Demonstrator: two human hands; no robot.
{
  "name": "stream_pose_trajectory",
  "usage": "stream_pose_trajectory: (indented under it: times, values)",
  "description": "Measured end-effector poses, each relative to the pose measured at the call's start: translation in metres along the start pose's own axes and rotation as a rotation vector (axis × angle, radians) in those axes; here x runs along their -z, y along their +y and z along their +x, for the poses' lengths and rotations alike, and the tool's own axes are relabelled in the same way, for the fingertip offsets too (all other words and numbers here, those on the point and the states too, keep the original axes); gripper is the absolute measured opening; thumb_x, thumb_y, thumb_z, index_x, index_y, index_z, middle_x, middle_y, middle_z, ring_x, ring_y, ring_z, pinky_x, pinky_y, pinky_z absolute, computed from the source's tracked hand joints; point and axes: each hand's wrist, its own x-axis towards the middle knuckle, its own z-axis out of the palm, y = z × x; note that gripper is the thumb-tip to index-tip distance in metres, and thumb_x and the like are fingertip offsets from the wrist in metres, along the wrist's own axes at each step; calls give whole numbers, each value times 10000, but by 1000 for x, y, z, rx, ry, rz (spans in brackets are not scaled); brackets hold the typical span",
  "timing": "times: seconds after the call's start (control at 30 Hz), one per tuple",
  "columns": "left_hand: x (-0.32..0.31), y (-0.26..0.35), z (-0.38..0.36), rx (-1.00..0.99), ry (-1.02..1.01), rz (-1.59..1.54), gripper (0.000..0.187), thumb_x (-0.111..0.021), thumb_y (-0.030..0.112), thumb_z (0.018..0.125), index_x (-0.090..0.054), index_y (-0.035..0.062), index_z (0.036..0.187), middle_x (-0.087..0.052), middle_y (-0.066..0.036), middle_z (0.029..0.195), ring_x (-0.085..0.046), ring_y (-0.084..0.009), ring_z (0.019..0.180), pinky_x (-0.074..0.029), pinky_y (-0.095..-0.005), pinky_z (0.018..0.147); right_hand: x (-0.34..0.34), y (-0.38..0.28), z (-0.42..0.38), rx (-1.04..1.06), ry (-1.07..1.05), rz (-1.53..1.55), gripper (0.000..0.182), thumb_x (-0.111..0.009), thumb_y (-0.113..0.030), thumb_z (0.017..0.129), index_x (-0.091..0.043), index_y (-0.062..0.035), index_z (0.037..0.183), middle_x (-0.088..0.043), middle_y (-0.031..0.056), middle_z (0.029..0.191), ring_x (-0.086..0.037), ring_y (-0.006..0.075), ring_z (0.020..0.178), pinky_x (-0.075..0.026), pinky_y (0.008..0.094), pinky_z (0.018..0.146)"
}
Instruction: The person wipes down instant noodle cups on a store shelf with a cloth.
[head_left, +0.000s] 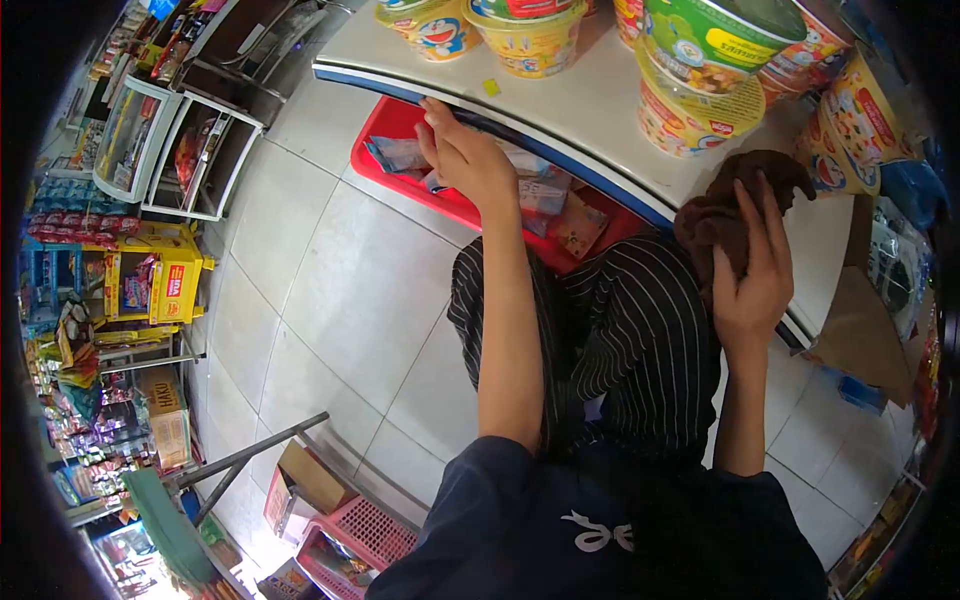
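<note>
A dark brown cloth (715, 215) lies bunched on the right part of the white shelf (600, 115), and my right hand (755, 265) presses on it with the fingers over its folds. My left hand (465, 160) is at the shelf's blue front edge, its fingertips touching the rim; what the fingers grip, if anything, is unclear. Stacked yellow noodle cups (525, 45) stand at the back of the shelf, and a green-topped cup (700, 50) sits on another near the cloth. Below the edge is a red tray (370, 150) with plastic packets.
My striped knees are close under the shelf. A cardboard piece (860, 330) stands at the right. To the left are a yellow crate (175, 285), snack racks and a metal bar (250, 450). A pink basket (370, 530) sits at the lower left on the tiled floor.
</note>
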Motion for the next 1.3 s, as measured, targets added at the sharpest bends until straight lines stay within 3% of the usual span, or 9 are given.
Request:
stream_pose_trajectory:
  times: [0.3,0.37,0.47,0.57,0.63,0.77,0.9,1.0,1.3]
  values:
    - [30,14,-27,-184,-141,276,522,-377,391,895,-433,5,1240,-391,-212,1272,-300,-315,1209,-241,-369,1003,-4,-6,3,-11,6,15,456,-575,-137,724,-523,-78,1173,-472,133,1247,-477,279,1119,-367,362,939]
    - [46,53,-67,-300,-235,101,544,-415,393,874,-410,-4,1246,-362,-194,1303,-292,-333,1213,-218,-407,1010,7,3,-2,-155,-113,526,417,-549,-146,753,-515,-16,1147,-497,137,1204,-495,247,1086,-373,347,926]
    - [58,86,-134,-545,-826,-211,766,-463,626,761,-449,9,1216,-309,-260,1289,-316,-393,1179,-194,-489,998,34,-25,-26,-509,-53,931,390,-504,-173,790,-494,65,1099,-522,140,1117,-513,211,1018,-382,317,896]
    - [61,78,-153,-666,-475,-263,576,-598,453,775,-487,4,1118,-443,-209,1143,-471,-304,1022,-364,-413,887,51,-48,-39,-400,-307,1105,471,-576,-241,751,-486,41,1118,-516,171,1115,-489,231,1059,-384,344,899]
    - [77,73,-131,-234,-558,-417,512,-638,198,775,-410,1,1188,-490,-179,1072,-491,-294,1008,-370,-393,889,53,-51,-29,-168,-411,1094,517,-616,-252,718,-487,37,1127,-503,197,1146,-467,238,1101,-381,365,905]
    - [67,47,-68,200,-29,-248,518,-628,182,776,-361,-28,1167,-460,-197,1090,-468,-303,1034,-335,-390,930,50,-24,-3,-93,-86,413,433,-582,-114,756,-481,48,1144,-486,190,1210,-446,249,1150,-357,378,932]
    - [20,10,-57,-239,-247,6,722,-634,192,770,-213,-76,1291,-225,-306,1276,-215,-440,1223,-206,-432,1015,27,12,-5,-168,40,290,303,-515,-52,813,-522,28,1105,-523,161,1164,-480,268,1103,-363,361,928]
    - [1,4,-63,-235,-72,52,674,-579,172,800,-206,-59,1311,-297,-252,1268,-312,-362,1174,-223,-409,1003,9,10,-9,144,57,-11,197,-542,-50,811,-600,-18,996,-573,142,1060,-552,268,978,-419,340,861]
    - [20,-19,30,-96,-67,-173,351,-580,140,797,-497,-57,1075,-567,-199,933,-551,-255,845,-415,-332,784,-6,1,-4,162,145,-153,109,-567,-41,801,-622,-15,892,-605,115,974,-575,242,904,-459,340,789]
